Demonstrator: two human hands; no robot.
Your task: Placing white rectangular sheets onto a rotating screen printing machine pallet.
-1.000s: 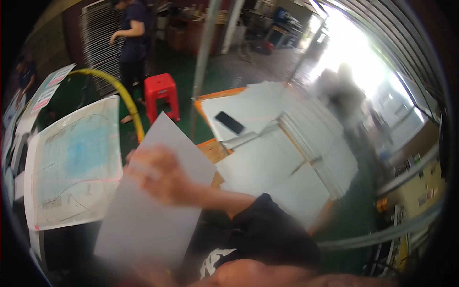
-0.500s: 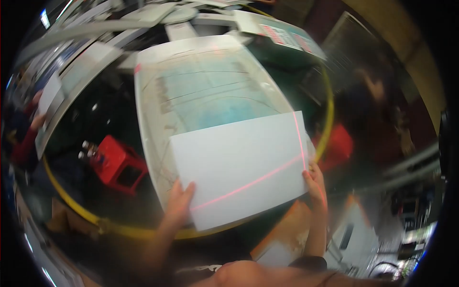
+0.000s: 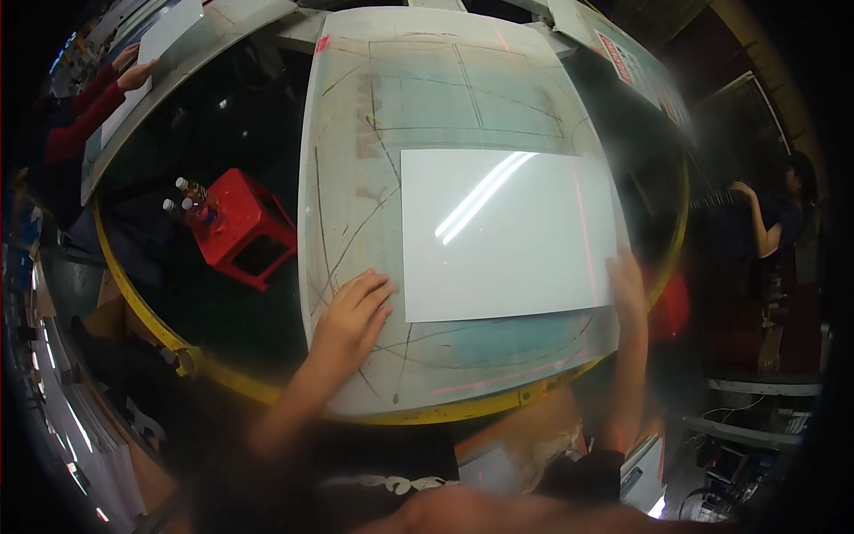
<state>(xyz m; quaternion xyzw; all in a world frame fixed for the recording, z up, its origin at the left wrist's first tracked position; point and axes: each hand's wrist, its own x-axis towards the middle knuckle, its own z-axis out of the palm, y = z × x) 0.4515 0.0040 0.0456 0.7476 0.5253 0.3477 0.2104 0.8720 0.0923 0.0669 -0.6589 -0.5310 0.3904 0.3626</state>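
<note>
A blank white sheet (image 3: 507, 258) lies on a long pale board (image 3: 347, 214) in front of me. A bright lamp reflection and a thin red light line cross the sheet. My left hand (image 3: 351, 320) rests on the board, its fingers stretched out just short of the sheet's left edge. At the sheet's right edge is my right hand (image 3: 627, 285), slightly blurred, its fingers extended along the border; it does not appear to grip the sheet. Dark drawn lines and bluish stains mark the board's surface around the sheet.
A yellow curved rail (image 3: 258, 384) runs below the board. To the left stands a red stool (image 3: 245, 222) with several bottles. Beyond it, a co-worker's hands (image 3: 133, 71) hold another white sheet. A person (image 3: 765, 222) is at the right. Another board (image 3: 578, 22) carries printed sheets.
The sheet, held up in both hands before, now lies on the board, farther forward. My left hand has let go of it. The view has shifted, showing more of the board.
</note>
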